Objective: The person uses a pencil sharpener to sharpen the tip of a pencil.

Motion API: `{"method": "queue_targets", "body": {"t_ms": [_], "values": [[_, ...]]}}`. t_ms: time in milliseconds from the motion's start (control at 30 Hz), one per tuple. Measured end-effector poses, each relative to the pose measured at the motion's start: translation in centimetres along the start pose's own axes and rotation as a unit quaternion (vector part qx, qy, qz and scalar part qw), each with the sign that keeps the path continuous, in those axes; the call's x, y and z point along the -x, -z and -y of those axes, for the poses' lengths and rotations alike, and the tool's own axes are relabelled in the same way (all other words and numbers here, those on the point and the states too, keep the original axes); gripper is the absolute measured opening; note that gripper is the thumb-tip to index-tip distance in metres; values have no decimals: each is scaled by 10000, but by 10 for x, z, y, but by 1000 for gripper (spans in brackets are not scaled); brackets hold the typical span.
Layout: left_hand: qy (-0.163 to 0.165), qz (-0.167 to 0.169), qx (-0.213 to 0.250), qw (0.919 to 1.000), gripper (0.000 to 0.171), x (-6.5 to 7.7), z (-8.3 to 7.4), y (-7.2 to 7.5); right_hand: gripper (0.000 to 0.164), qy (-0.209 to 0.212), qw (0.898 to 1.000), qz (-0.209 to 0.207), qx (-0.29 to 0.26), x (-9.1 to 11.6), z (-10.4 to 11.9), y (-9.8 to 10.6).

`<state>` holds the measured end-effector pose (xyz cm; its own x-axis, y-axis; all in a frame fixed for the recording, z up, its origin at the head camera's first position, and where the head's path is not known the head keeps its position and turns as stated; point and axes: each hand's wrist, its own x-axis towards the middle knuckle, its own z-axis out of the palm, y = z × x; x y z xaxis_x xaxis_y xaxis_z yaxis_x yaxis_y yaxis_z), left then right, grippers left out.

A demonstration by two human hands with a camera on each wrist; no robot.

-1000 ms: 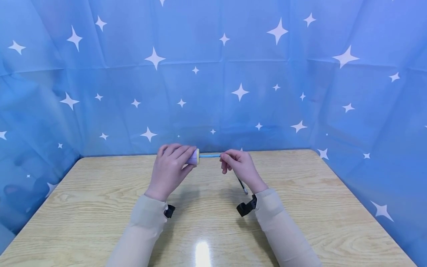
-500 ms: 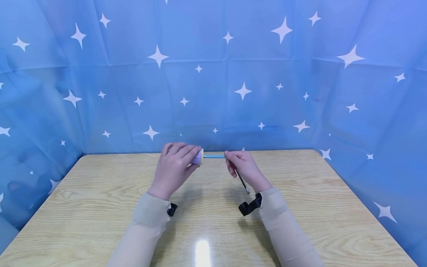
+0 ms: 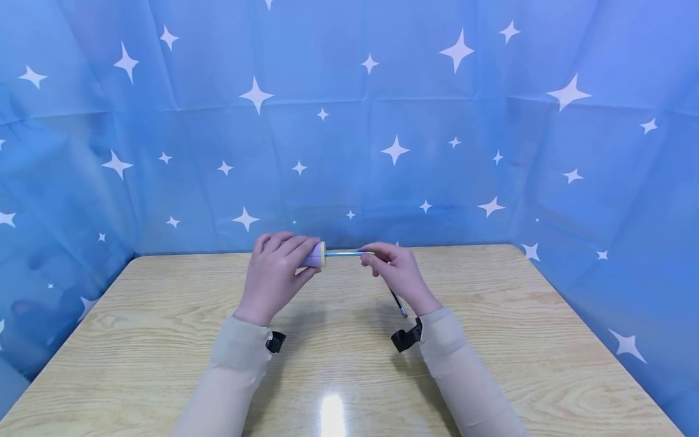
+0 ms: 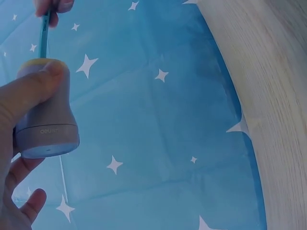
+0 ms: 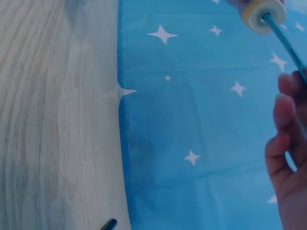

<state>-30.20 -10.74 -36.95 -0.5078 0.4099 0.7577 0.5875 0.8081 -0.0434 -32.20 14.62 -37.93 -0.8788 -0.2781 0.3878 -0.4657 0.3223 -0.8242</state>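
Left hand (image 3: 273,274), fingers clamped round a sideways, yellow-rimmed lilac plastic cylinder (image 3: 314,256); at the cylinder's right, the right hand (image 3: 400,271) pinches a slim blue pencil (image 3: 343,254) entering its end hole. Tilting either could snap the pencil.

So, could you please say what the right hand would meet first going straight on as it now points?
Probably the yellow rim of the purple pencil sharpener in the left hand: the right hand points roughly along the blue pencil, which runs into the sharpener.
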Motion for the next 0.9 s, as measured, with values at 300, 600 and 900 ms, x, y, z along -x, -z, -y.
{"method": "queue_targets", "body": {"t_ms": [300,600,900], "values": [[-125,-51,113,9998,48,0,-3,-2,17,242,9997,-59,8,4,20,-1],[-146,-311,104,9994,46,1,-3,-2,26,-327,9974,-102,-627,-9,-9,-10],[-329,-318,85,9989,44,-2,-6,-6,45,-816,9873,137,-1353,-7,-15,-7]]}}
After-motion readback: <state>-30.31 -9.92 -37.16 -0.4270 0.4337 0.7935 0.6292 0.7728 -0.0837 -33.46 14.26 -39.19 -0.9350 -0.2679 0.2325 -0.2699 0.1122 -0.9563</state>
